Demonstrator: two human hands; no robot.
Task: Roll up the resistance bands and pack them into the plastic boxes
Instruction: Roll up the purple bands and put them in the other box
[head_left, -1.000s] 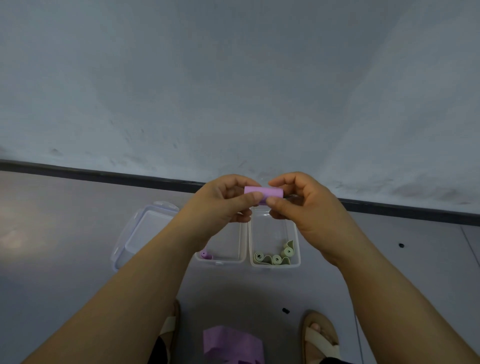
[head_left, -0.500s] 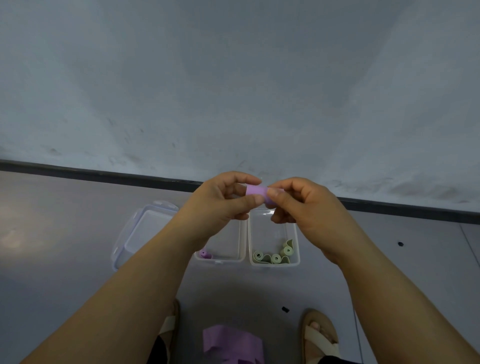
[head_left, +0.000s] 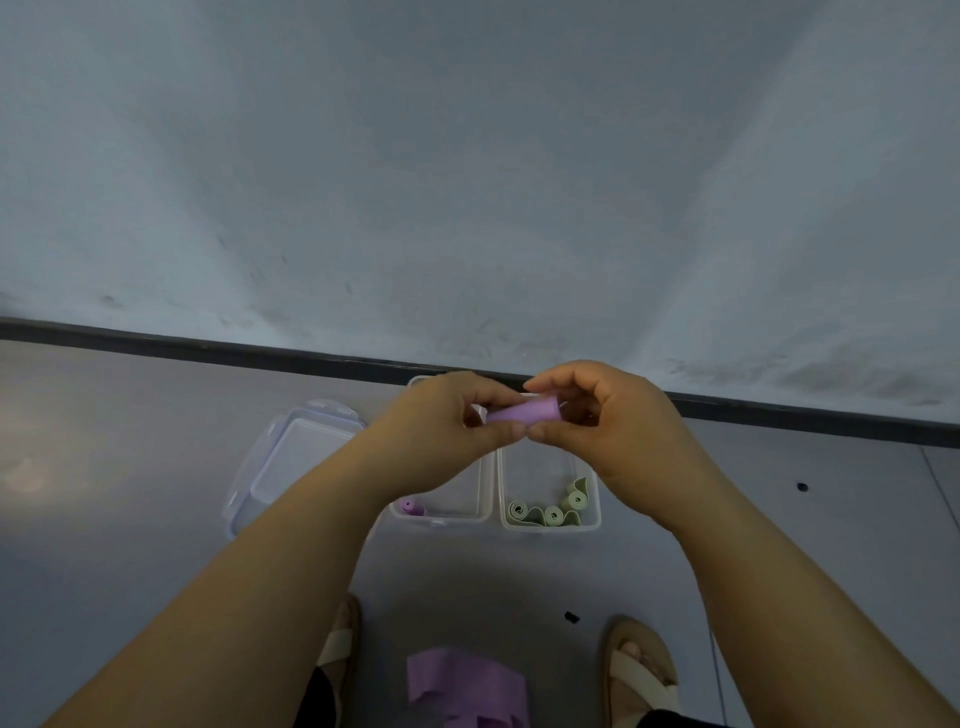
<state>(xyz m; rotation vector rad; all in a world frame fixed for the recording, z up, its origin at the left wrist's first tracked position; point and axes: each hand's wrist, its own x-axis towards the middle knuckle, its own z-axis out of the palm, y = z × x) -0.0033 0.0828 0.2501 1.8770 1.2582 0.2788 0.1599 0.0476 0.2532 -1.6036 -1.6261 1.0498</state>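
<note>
Purple band roll (head_left: 523, 413): frame centre, pinched at both ends.
Left hand (head_left: 447, 431): grips roll.
Right hand (head_left: 613, 421): grips roll.

2 bare forearms reach forward and converge; the left hand (head_left: 441, 434) and right hand (head_left: 621, 431), fingers curled, each pinch an end of a small purple rolled band (head_left: 524, 413).

**A bare indoor room, worked in at floor level**

A plain interior is being shown; its exact kind is not being made clear by the view. The space is being bounded by a pale, scuffed wall (head_left: 467, 156), which is being met by a smooth grey floor (head_left: 130, 519) along a dark skirting strip (head_left: 156, 340). The floor is being used as the work surface: two clear plastic boxes (head_left: 550, 526) and a loose lid (head_left: 291, 457) are being kept directly on it, near feet in sandals (head_left: 641, 670).
</note>
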